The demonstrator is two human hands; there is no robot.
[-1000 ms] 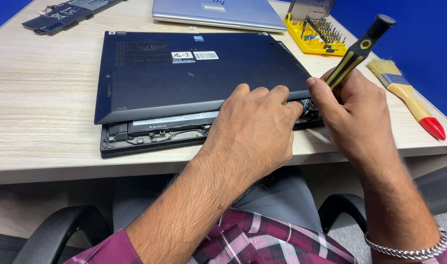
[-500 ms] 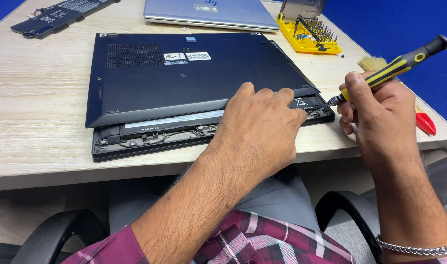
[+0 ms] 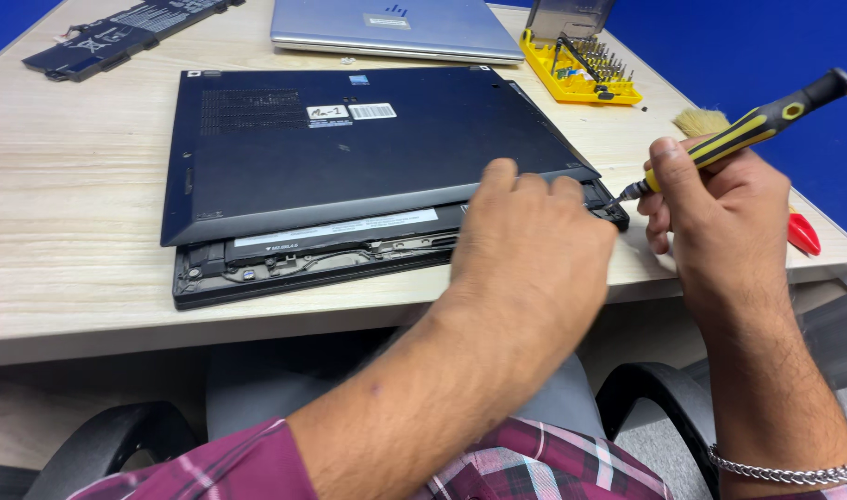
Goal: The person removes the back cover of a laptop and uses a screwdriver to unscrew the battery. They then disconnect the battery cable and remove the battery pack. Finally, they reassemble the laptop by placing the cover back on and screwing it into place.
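My left hand (image 3: pixel 534 245) presses with flat, spread fingers on the near right edge of the dark blue laptop bottom cover (image 3: pixel 349 148); my right hand (image 3: pixel 720 204) grips the yellow-black screwdriver (image 3: pixel 747 125) at the corner.

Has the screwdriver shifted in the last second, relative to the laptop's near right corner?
Yes. The screwdriver has tipped from steep to low, its handle swinging out to the right, and the right hand has drawn off the laptop corner; only the tip stays there.

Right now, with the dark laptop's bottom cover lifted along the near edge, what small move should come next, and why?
Probably work the screwdriver tip a little further along the seam at the right corner. The left hand presses on the cover there, the right hand holds the tip at that corner, and the cover's near edge already gapes above the base.
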